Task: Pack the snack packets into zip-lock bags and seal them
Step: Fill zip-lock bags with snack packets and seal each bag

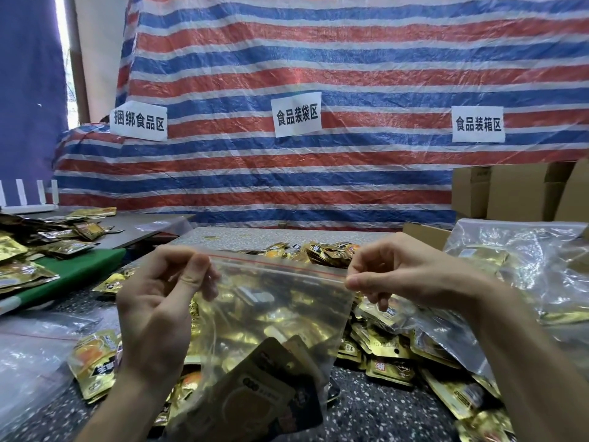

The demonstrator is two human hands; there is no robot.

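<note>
A clear zip-lock bag point(274, 317) with a red zip line hangs in the air before me, stretched between both hands. My left hand point(165, 301) pinches its top left corner. My right hand point(401, 272) pinches the top right corner at the zip strip. Inside the bag, near its bottom, lie several gold and dark snack packets point(271, 387). A heap of loose gold snack packets point(392, 349) covers the speckled table point(376, 413) beneath and behind the bag.
Filled clear bags point(516, 260) pile up at the right, by cardboard boxes point(510, 193). More packets point(35, 247) lie on a green mat point(79, 269) at the left. Empty clear bags point(28, 352) lie at the near left. A striped tarp point(287, 74) with paper labels hangs behind.
</note>
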